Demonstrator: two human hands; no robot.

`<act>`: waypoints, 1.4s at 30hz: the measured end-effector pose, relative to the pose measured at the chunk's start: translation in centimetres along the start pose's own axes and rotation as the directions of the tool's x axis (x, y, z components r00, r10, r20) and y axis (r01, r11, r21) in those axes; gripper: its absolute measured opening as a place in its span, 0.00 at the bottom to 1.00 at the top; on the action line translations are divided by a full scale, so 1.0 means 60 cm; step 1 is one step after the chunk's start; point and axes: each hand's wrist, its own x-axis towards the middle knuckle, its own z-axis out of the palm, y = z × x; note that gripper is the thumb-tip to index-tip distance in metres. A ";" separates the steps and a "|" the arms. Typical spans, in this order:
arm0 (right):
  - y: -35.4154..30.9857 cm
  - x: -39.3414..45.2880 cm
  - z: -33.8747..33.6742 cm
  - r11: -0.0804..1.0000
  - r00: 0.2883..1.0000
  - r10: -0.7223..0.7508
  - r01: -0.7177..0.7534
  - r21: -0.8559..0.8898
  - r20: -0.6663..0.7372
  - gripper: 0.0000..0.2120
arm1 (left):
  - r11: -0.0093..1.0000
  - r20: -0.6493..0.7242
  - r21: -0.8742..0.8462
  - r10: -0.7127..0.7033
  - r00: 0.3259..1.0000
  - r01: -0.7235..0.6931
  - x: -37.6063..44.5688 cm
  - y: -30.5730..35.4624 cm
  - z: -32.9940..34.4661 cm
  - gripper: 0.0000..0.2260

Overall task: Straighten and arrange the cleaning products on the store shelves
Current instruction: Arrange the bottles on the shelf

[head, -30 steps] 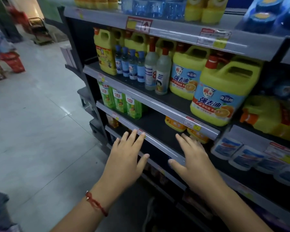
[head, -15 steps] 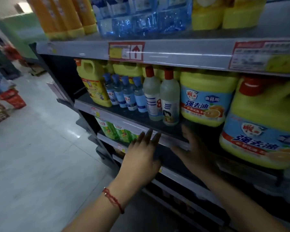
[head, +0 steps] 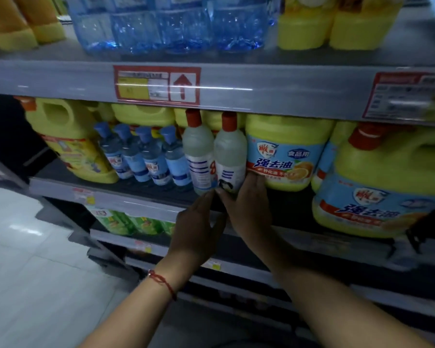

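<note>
Both hands at the white bottles on the middle shelf.

The right hand wraps its grip around the base of the right white bottle, beside a yellow jug. The left hand, fingers straight and released, touches the foot of the left white bottle at the shelf edge.

Two red-capped bottles — upright, touching

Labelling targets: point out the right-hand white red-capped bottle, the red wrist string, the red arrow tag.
right-hand white red-capped bottle (head: 230,149), head view, upper body
red wrist string (head: 161,281), head view, strand
red arrow tag (head: 182,85), head view, arrow
</note>
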 end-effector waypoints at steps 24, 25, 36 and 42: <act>-0.100 -0.400 -0.109 0.285 0.556 0.598 -0.820 0.496 0.577 0.23 | -0.297 0.673 -0.707 -0.002 0.740 0.642 -0.210 -0.109 0.001 0.24; -0.101 -0.412 -0.112 0.224 0.525 0.599 -0.835 0.503 0.604 0.20 | -0.283 0.694 -0.687 0.015 0.719 0.669 -0.220 -0.111 0.005 0.24; -0.022 -0.493 -0.201 -0.416 0.354 0.432 -0.738 0.532 0.829 0.27 | 0.373 0.612 -0.767 0.178 0.771 0.523 -0.297 0.007 0.027 0.37; 0.072 -0.561 -0.306 -0.577 0.490 0.392 -0.528 0.623 0.778 0.27 | 0.702 0.503 -0.706 0.404 0.764 0.094 -0.345 0.159 0.056 0.42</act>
